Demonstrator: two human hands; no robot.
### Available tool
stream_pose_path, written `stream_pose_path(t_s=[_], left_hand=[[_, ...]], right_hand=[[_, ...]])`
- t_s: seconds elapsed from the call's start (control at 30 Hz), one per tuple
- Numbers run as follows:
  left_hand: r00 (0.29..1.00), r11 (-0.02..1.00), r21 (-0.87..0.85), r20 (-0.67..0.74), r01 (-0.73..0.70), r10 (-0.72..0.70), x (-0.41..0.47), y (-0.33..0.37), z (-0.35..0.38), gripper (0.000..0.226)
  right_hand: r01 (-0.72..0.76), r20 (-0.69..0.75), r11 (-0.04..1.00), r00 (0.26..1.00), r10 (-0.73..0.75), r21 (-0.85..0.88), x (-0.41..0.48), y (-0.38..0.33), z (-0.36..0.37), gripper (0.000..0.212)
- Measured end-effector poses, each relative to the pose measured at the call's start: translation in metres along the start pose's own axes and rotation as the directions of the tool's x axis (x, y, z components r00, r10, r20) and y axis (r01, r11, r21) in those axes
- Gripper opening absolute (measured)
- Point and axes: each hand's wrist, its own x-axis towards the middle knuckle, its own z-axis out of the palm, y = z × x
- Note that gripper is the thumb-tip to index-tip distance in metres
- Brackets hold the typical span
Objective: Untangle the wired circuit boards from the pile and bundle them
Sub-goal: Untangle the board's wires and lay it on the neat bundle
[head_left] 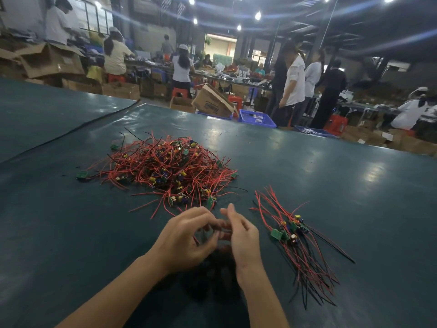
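Observation:
A tangled pile of wired circuit boards [165, 169], small green boards with red and black leads, lies on the table ahead of my hands. To the right lies a sorted bunch of boards [289, 229], its wires fanned toward the near edge. My left hand [186, 240] hovers just in front of the pile with fingers and thumb curled in a ring. A short piece of red wire [195, 240] shows inside that curl. My right hand [243, 242] is close beside it, thumb up, its blurred fingers reaching toward the left hand's fingertips.
The dark green table cover [331, 176] has a seam running off to the left. Beyond the far edge stand blue crates [256, 118], cardboard boxes [212, 102], red stools and several people at other benches.

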Motion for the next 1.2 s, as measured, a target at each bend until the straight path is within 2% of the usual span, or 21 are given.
stream_pose_path(t_s=[0.1,0.2,0.23,0.33,0.4,0.47,0.53,0.63,0.73,0.83,0.9,1.0,1.1,1.2], left_hand=[[0.999,0.999,-0.033,0.05,-0.013,0.015,-0.002,0.002,0.003,0.006],[0.997,0.992,-0.12,0.07,0.027,-0.018,-0.003,0.001,0.001,0.009],[0.997,0.985,-0.162,0.067,0.052,-0.041,-0.003,0.002,0.001,0.009],[0.975,0.924,-0.33,-0.037,0.194,-0.218,-0.001,0.003,0.004,0.011],[0.919,0.873,-0.374,-0.113,0.313,-0.378,0.001,-0.001,0.005,0.01],[0.844,0.824,-0.341,-0.133,0.453,-0.519,0.003,-0.009,0.005,0.005],[0.76,0.724,-0.376,-0.074,0.579,-0.646,0.006,-0.014,0.005,0.003],[0.65,0.479,-0.573,0.127,0.664,-0.749,0.01,-0.012,0.004,0.022],[0.62,0.326,-0.681,0.239,0.656,-0.747,0.013,-0.008,-0.002,0.031],[0.624,0.247,-0.762,0.249,0.598,-0.741,0.015,-0.003,-0.005,0.017],[0.612,0.191,-0.814,0.235,0.548,-0.755,0.017,-0.003,-0.006,0.017],[0.623,0.168,-0.868,0.187,0.466,-0.76,0.018,-0.004,-0.009,0.023],[0.63,0.164,-0.893,0.156,0.419,-0.761,0.019,-0.006,-0.011,0.015],[0.606,0.129,-0.908,0.155,0.398,-0.78,0.018,-0.009,-0.013,0.014]], right_hand=[[0.013,0.041,1.0,0.999,-0.013,-0.006,-0.004,0.001,0.005,0.028],[0.001,0.016,1.0,1.0,-0.001,-0.028,-0.001,0.003,0.004,0.01],[-0.008,0.009,1.0,1.0,0.008,-0.021,0.0,0.004,0.004,0.005],[0.011,-0.014,1.0,1.0,-0.011,-0.019,0.003,0.006,0.002,0.016],[0.044,-0.026,0.999,0.999,-0.044,-0.007,0.003,0.005,0.0,0.019],[0.062,-0.005,0.997,0.998,-0.062,0.042,0.003,0.004,-0.001,0.022],[0.067,0.051,0.995,0.996,-0.071,0.071,0.003,0.005,0.0,0.024],[0.084,0.133,0.995,0.987,-0.092,0.06,0.001,0.007,0.003,0.024],[0.092,0.16,0.995,0.982,-0.098,0.046,0.001,0.008,0.004,0.024],[0.09,0.16,0.994,0.982,-0.098,0.058,0.001,0.008,0.003,0.021],[0.065,0.174,0.994,0.982,-0.079,0.085,0.0,0.006,0.002,0.018],[0.048,0.183,0.996,0.981,-0.06,0.071,-0.002,0.004,0.001,0.012],[0.099,0.177,0.995,0.979,-0.098,0.004,-0.003,0.005,0.001,0.01],[0.152,0.186,0.987,0.972,-0.142,-0.042,-0.005,0.006,0.003,0.02]])
